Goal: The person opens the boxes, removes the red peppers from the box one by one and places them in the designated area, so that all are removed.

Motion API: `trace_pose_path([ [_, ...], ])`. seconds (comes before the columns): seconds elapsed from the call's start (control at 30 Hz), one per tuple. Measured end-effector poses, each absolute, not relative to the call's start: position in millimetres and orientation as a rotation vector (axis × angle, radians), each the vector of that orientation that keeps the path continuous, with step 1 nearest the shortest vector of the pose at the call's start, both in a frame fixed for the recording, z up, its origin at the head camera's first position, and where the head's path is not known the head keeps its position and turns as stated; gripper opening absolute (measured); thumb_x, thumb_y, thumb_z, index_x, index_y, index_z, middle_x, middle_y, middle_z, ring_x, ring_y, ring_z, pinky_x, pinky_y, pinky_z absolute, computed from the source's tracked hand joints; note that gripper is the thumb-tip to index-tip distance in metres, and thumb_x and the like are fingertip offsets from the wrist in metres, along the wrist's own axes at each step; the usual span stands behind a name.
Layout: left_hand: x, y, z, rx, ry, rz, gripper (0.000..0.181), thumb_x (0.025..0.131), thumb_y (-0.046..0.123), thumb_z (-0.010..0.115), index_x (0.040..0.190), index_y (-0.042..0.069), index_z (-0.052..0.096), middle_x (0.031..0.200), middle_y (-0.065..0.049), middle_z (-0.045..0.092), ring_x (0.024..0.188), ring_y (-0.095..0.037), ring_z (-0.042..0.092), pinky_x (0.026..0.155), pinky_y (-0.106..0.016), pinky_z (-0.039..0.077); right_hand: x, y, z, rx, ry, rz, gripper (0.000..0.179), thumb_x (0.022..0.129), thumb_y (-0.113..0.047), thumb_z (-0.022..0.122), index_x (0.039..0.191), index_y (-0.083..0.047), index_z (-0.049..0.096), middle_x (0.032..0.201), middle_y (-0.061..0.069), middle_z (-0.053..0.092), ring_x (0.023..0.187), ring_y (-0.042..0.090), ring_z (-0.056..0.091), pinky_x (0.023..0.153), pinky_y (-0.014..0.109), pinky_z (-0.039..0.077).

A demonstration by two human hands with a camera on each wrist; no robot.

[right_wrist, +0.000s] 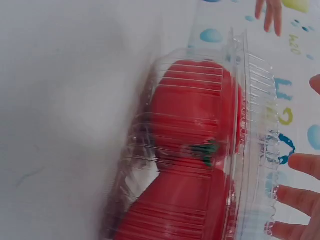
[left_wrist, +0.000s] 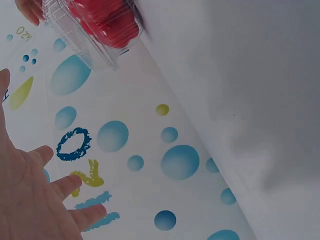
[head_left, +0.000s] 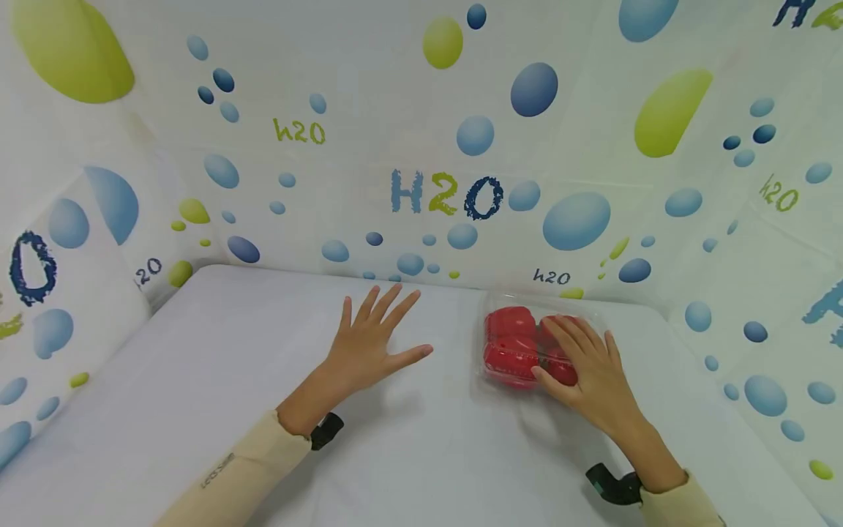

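Note:
A clear plastic clamshell box point(head_left: 490, 382) stands on the white table at the centre right, holding several glossy red, tomato-like fruits point(head_left: 510, 356). Over its right half lies my right hand point(head_left: 596, 377), fingers relaxed and apart, covering part of the fruits. In the right wrist view, its fingertips point(right_wrist: 285, 192) are right at the ribbed lid edge of the box, and a small green piece point(right_wrist: 204, 150) shows between two fruits. My left hand point(head_left: 365, 350) is left of the box, palm down with fingers spread and holding nothing.
The white table point(head_left: 421, 454) reaches back to a cloth backdrop point(head_left: 369, 95) with blue and green drops and H2O lettering. The box sits close to the table's back edge. Dark wrist mounts point(head_left: 327, 431) sit under both wrists.

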State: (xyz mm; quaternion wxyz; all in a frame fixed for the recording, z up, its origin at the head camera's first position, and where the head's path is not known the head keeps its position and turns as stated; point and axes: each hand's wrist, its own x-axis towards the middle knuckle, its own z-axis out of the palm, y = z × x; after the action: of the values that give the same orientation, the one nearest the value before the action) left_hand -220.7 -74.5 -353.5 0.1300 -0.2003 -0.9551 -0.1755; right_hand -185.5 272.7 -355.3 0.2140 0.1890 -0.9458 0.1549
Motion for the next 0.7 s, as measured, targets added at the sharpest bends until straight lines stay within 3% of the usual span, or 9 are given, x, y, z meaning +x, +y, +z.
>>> trace_pose_path([
  [0.4, -223, -56, -354, -0.712, -2.707, -0.538, 0.084, 0.086, 0.066, 0.055, 0.156, 0.030, 0.023, 0.160, -0.006, 0.025, 0.148, -0.034, 0.017, 0.114, -0.065, 0.009, -180, 278, -365, 0.520, -2.475, 0.499, 0.068, 0.075, -0.027, 0.077, 0.137, -0.013, 0.054, 0.136, 0.013, 0.054, 0.128, 0.034, 0.044, 0.104, 0.070, 0.028],
  [0.7, -226, -44, -355, -0.834, -2.645, -0.665, 0.080, 0.090, 0.056, 0.059, 0.155, 0.025, 0.025, 0.157, -0.008, 0.030, 0.145, -0.033, 0.025, 0.114, -0.061, 0.020, -178, 282, -371, 0.524, -2.396, 0.494, 0.067, 0.070, -0.025, 0.078, 0.133, -0.012, 0.057, 0.132, 0.015, 0.057, 0.124, 0.036, 0.047, 0.106, 0.072, 0.020],
])
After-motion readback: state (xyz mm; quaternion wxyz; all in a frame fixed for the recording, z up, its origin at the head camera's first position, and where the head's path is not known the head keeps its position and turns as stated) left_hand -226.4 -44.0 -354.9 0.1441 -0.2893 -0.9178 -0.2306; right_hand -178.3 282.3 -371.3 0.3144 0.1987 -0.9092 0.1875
